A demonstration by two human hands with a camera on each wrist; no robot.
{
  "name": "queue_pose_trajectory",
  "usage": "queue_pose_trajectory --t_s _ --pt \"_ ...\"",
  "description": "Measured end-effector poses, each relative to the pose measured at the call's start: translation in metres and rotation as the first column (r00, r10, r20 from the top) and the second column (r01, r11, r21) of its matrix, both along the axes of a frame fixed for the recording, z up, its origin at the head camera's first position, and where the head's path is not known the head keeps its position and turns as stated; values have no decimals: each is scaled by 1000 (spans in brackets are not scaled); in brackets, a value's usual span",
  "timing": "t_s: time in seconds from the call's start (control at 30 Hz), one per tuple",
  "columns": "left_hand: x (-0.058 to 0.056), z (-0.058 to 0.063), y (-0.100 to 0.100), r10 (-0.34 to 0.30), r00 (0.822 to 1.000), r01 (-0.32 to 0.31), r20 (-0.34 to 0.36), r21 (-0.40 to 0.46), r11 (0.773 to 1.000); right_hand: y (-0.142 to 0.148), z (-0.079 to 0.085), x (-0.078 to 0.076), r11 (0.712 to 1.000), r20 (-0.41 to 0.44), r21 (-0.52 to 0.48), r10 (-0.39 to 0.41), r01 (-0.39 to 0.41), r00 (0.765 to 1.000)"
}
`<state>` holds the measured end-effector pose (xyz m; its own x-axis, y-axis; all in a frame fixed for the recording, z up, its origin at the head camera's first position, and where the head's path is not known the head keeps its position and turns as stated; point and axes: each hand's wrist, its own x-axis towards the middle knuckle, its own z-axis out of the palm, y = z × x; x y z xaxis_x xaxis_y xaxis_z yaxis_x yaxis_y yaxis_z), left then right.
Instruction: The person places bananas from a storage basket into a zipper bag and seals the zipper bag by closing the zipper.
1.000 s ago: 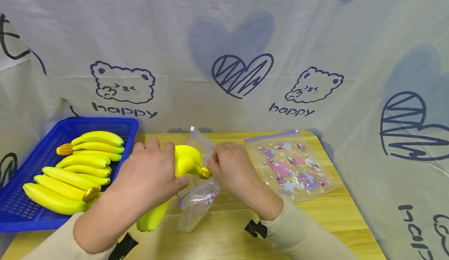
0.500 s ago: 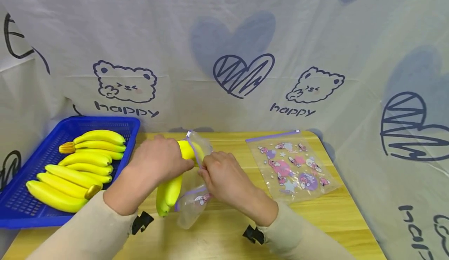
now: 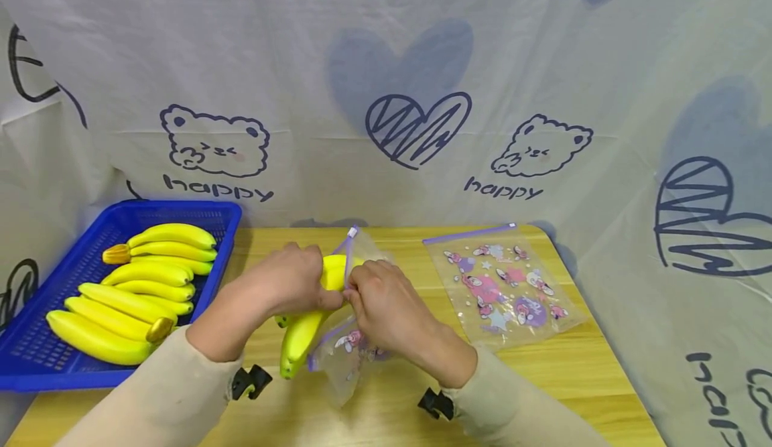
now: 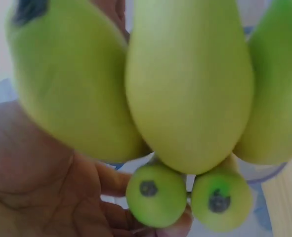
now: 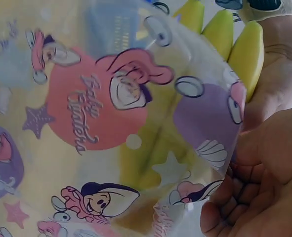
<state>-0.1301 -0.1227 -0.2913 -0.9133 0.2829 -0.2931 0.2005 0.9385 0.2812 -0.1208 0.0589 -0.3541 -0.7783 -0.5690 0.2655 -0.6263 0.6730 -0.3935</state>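
My left hand (image 3: pixel 283 286) grips a bunch of yellow bananas (image 3: pixel 303 341), whose greenish tips point toward me. In the left wrist view the banana tips (image 4: pixel 190 98) fill the frame, with the palm and fingers behind them. The bunch's stem end lies inside the mouth of a clear zip bag (image 3: pixel 346 356) with purple edging. My right hand (image 3: pixel 392 309) pinches that bag at its opening, close to my left thumb. Through the printed plastic (image 5: pixel 121 108) in the right wrist view, part of the bunch shows yellow, while its tips (image 5: pixel 247 57) stick out.
To the left stands a blue basket (image 3: pixel 226 246) holding several banana bunches (image 3: pixel 123 306). A second printed zip bag (image 3: pixel 500 286) lies flat on the wooden table (image 3: pixel 543 380) at the right. A patterned cloth (image 3: pixel 313 65) hangs behind the table.
My left hand has moved right with the bananas, and their stem end has passed from outside the bag into its mouth. My right hand has shifted slightly and grips the bag's edge.
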Motion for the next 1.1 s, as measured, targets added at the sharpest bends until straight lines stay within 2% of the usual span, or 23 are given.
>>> queue_pose_trajectory --t_s 0.07,0.13,0.23,0.33,0.43,0.67,0.9,1.0,1.1 --pt "1 -1 0 -24 1000 23 19 20 1000 0 0 0 1000 6 4 0 0 1000" --pt "1 -2 0 2 999 -5 48 53 999 1 -1 1 1000 14 15 -5 5 1000" --pt "-2 -7 -2 109 992 -116 70 110 987 1 -2 2 1000 33 16 -10 10 999" --pt "-8 -14 -5 221 973 -230 70 157 960 2 -3 3 1000 49 -7 -1 2 999" --pt "-13 -21 -9 285 956 -293 66 180 939 3 -5 3 999 64 -45 28 -25 998" --pt "-21 -29 -12 350 934 -357 71 172 918 4 -8 4 995 128 -61 87 -79 988" --pt "-20 -34 -9 404 913 -405 54 240 882 4 -7 5 989 193 -130 102 -77 976" --pt "-20 -40 -6 450 893 -441 30 268 857 6 -5 4 974 280 -215 129 -69 951" --pt "-20 -45 -4 481 876 -451 -35 294 843 8 -3 2 937 400 -348 175 -27 899"
